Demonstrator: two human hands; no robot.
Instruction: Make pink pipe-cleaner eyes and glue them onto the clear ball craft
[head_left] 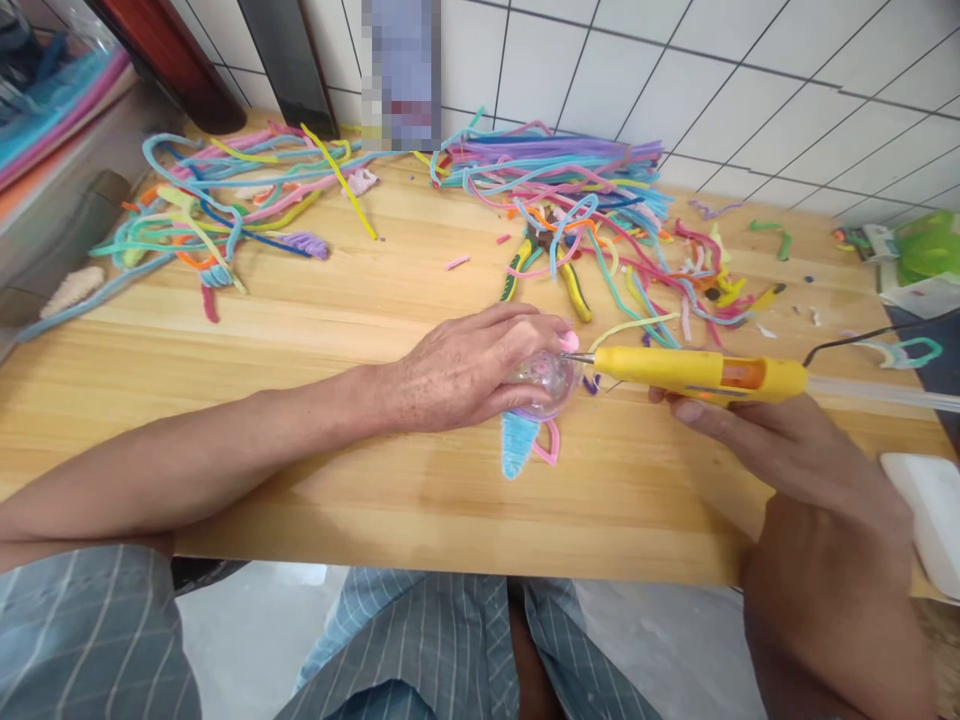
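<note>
My left hand [491, 365] is closed round a clear, glittery dome [551, 385] on the table. A light-blue fuzzy piece [518, 445] and a pink pipe-cleaner loop [551, 442] stick out from under the dome toward me. A small pink bit [570, 341] shows by my left fingertips. In my right hand [765, 435] is a yellow hot glue gun [667, 370], held level and pointing left. Its metal nozzle is at the dome's upper right edge; whether it touches, I cannot tell. A clear glue stick [877, 394] runs out of its back end.
Yellow-and-green handled pliers [574, 290] lie just beyond my left hand. Pipe cleaners are heaped at the back left [217, 210] and back middle [555, 165], with scraps to the right. A black cord [855, 335] leads off right. A white object [922, 515] sits at the right edge.
</note>
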